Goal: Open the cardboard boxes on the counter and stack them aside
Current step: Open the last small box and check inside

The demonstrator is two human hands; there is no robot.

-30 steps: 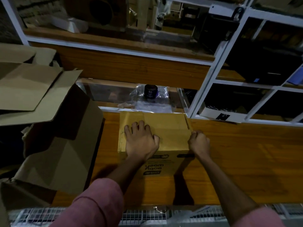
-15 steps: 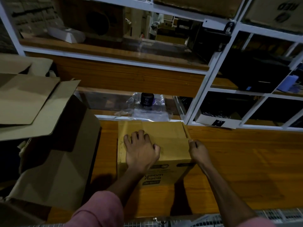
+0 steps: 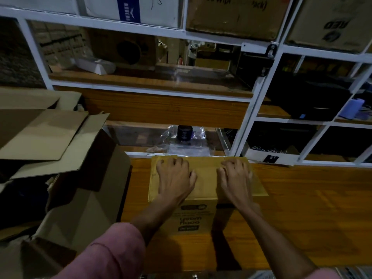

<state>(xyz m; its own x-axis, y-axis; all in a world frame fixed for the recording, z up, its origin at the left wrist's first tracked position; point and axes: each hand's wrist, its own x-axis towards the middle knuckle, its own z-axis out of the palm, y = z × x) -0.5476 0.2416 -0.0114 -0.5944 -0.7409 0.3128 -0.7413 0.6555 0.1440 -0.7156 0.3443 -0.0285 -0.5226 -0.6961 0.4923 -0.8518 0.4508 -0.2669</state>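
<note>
A small yellow-brown cardboard box (image 3: pixel 203 178) with dark print on its near side stands on the wooden counter (image 3: pixel 302 214). Its top flaps lie flat. My left hand (image 3: pixel 174 179) rests palm down on the left half of the top, fingers spread toward the far edge. On the right half lies my right hand (image 3: pixel 235 180), also palm down with its fingers spread; the right flap sticks out a little past the box's right side.
To the left, several large opened cardboard boxes (image 3: pixel 60 168) lie heaped, flaps spread. Behind the small box sits a dark jar (image 3: pixel 184 132) on clear plastic wrap. White-framed shelving (image 3: pixel 259 101) with boxes rises behind and to the right.
My right hand has come off the box's right edge and up onto the top, its fingers now spread flat. My left hand has slid toward the far edge. The camera has tilted upward.
</note>
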